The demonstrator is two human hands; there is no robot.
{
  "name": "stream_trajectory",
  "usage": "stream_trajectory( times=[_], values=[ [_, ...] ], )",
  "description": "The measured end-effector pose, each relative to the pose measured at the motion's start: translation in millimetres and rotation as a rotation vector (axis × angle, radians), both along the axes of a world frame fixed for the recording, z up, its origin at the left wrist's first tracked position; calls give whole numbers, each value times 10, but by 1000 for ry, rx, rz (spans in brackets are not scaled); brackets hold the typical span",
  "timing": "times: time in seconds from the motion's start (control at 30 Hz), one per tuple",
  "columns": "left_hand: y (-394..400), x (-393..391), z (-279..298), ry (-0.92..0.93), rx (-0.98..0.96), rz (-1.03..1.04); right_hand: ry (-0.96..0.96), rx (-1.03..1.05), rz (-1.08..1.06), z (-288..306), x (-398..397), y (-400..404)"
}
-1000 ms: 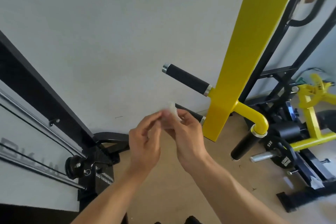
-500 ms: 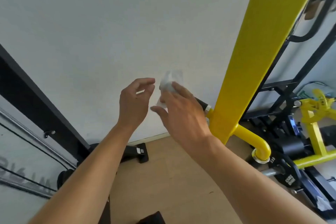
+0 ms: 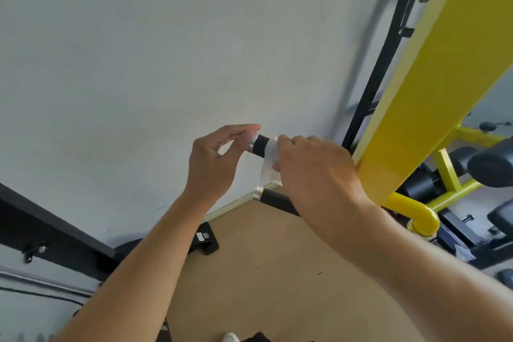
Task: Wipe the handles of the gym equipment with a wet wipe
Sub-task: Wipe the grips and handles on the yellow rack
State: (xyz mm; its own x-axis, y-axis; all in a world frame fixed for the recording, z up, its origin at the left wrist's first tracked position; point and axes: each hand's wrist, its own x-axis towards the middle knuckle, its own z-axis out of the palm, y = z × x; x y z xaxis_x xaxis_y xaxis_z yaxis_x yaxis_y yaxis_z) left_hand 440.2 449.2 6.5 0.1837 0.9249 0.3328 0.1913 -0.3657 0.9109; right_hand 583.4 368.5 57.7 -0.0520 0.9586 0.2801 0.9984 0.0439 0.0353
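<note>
**Yellow machine, first handle getting wiped**

Yellow post (image 3: 422,108) is carrying two black handles. Right hand (image 3: 313,172) is wrapping the wet wipe (image 3: 270,158) around the upper handle (image 3: 261,144); left hand (image 3: 213,158), loosely curled and holding nothing, is hovering at its metal cap. Loose wipe could slip off.

- No text, brand or number can be read anywhere.
- A small white label (image 3: 204,236) sits on the black foot of the frame (image 3: 206,241) on the floor, but its print is too small and blurred to make out.
</note>
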Motion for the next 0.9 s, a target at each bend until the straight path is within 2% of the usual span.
stream_trajectory(
  times=[0.1,0.23,0.33,0.47,0.63,0.8,0.9],
  values=[
    [40,15,-21,-29,-7,-41,-116,-60,-112,1,42,-53],
    [63,75,-73,-88,-40,-51,-121,-81,-40,-22,-56,116],
    [80,87,-107,-95,5,-36,-117,-95,-54,-104,-90,186],
    [110,92,-145,-63,97,-14,-276,-158,-162,-10,1,-21],
    [91,153,-132,-148,18,-55,-458,-160,-249,-42,83,-96],
    [121,200,-109,-181,-45,-87,-380,-15,-141,-234,21,267],
    [152,200,-149,-183,-14,-58,-314,-42,-109,-228,8,318]
  ],
)
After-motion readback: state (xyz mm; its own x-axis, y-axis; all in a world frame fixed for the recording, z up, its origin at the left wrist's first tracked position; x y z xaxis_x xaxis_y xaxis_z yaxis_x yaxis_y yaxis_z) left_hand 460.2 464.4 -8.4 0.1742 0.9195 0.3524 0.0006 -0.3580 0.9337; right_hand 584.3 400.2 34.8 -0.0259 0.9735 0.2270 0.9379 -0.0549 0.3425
